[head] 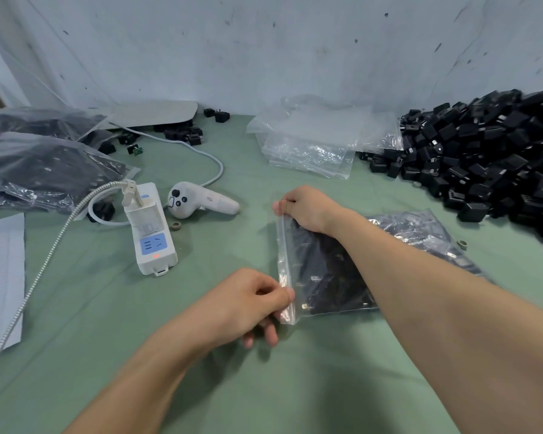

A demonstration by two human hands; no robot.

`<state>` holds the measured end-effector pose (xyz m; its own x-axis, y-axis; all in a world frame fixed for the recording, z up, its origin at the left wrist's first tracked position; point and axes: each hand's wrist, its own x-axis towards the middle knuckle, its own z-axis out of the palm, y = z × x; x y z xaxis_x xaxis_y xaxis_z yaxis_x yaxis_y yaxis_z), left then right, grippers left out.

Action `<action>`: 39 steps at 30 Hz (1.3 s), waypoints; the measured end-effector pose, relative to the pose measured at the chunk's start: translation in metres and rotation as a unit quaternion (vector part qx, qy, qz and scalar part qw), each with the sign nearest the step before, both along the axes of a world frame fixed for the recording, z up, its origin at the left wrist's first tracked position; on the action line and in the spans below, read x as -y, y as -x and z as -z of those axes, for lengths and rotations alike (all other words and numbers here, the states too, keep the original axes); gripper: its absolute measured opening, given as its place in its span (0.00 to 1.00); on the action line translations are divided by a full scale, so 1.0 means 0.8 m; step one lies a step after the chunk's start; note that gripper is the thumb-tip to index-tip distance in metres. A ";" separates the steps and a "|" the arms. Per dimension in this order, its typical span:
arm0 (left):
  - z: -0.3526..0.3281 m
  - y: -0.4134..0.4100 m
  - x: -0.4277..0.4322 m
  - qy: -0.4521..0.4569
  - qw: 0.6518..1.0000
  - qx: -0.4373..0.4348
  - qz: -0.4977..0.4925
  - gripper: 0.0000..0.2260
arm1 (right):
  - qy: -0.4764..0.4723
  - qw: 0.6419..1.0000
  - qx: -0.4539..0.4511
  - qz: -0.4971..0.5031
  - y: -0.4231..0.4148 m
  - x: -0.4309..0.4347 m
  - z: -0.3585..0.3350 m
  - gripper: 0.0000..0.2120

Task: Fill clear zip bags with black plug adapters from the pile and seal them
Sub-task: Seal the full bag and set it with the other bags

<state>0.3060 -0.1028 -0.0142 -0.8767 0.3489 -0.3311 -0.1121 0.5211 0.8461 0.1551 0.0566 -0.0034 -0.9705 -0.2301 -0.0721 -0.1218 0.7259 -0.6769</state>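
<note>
left hand [251, 300]: fingers pinched on zip bag [323, 270] near corner
right hand [308, 208]: fingers pinched on far corner
bag: full of adapters, flat on table [201, 355]

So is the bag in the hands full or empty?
Full: black adapters pack the clear bag, pinched at its zip edge by the left hand and right hand.
</note>
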 end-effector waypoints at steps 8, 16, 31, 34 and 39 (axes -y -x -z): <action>-0.002 -0.012 -0.003 -0.031 0.999 0.017 -0.022 0.12 | -0.015 1.000 -0.008 -0.002 0.000 0.000 0.000 0.11; 0.000 -0.018 -0.001 -0.024 1.000 0.008 0.005 0.12 | -0.020 1.000 -0.011 -0.001 0.000 0.000 0.001 0.11; 0.007 -0.022 0.003 -0.008 1.000 -0.016 0.025 0.12 | -0.003 0.974 -0.210 0.082 -0.031 0.013 -0.012 0.10; 0.007 -0.017 -0.001 -0.001 0.999 -0.045 0.001 0.12 | 0.041 0.907 -0.415 0.062 -0.100 0.015 -0.019 0.08; 0.006 -0.012 -0.009 -0.017 0.998 -0.055 -0.040 0.13 | -0.073 0.892 -0.446 -0.034 -0.220 -0.012 0.031 0.10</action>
<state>0.3159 -0.0957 -0.0188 -0.9326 0.2862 -0.2201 -0.0570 0.4852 0.8725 0.3307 0.0665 -0.0278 -0.6411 -0.3424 0.6868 -0.6117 0.7685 -0.1878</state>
